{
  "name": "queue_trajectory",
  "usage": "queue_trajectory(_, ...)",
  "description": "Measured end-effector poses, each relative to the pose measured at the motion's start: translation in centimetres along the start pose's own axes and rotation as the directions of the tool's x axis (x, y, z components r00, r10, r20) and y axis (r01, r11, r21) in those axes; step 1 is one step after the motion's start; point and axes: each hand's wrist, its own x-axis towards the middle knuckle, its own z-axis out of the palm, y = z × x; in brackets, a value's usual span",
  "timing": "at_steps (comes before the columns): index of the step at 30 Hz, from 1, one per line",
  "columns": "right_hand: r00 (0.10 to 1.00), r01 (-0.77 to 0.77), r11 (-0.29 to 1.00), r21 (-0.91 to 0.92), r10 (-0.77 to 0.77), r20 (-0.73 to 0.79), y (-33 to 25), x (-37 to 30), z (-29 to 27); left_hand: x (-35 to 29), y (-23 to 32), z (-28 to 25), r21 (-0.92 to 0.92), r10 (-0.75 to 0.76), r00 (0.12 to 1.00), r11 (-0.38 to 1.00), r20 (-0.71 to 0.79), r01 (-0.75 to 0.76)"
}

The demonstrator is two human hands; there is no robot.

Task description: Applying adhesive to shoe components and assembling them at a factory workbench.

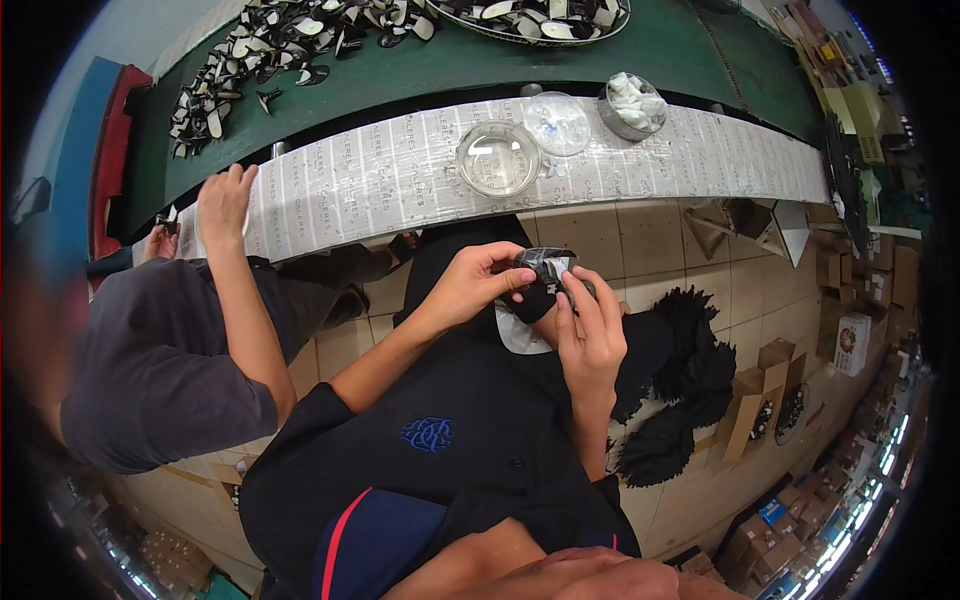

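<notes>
Above my lap, my left hand (482, 284) is closed around one end of a small glossy black piece (534, 257), which looks like a shoe heel. My right hand (594, 335) meets its other end, fingers bent, with a small white scrap (559, 267), perhaps cloth or paper, between fingertips and piece. Whether the scrap is loose or part of the piece I cannot tell. Fingers cover much of the black piece. Below my hands, a pale, partly hidden sheet (520, 332) lies over my lap.
The bench's paper-covered edge (350, 190) bears a clear round dish (499, 160), a clear shallow lid (557, 124) and a tin of white wads (634, 106). Behind lie heaped black-and-white pieces (300, 40) and a full tray (556, 40). A co-worker (180, 360) sits left; dark fringed cloth (680, 390) hangs right.
</notes>
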Motion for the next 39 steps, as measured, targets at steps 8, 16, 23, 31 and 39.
queue_trajectory(8,0.999,-0.039,0.995,-0.09,0.035,-0.038,0.18,-0.1,0.04,-0.09,0.05,0.03,0.03,-0.029,1.0,0.999,-0.005,0.029)
queue_trajectory(16,0.991,-0.115,0.985,-0.127,0.105,-0.084,0.49,-0.34,0.25,0.0,0.02,-0.04,0.047,-0.038,0.999,0.998,-0.014,0.039)
queue_trajectory(23,0.975,-0.189,0.978,-0.092,0.175,-0.135,0.32,-0.62,-0.17,0.29,-0.15,-0.14,-0.039,-0.067,0.997,0.997,-0.029,0.066)
queue_trajectory(31,0.98,-0.169,0.984,0.052,0.174,-0.099,-0.18,-0.59,0.24,0.37,0.18,-0.06,-0.116,-0.115,0.993,0.987,-0.036,0.11)
queue_trajectory(39,0.984,-0.168,0.985,0.034,0.169,-0.055,-0.23,-0.79,0.61,0.34,0.02,0.04,-0.141,-0.11,0.993,0.985,-0.044,0.103)
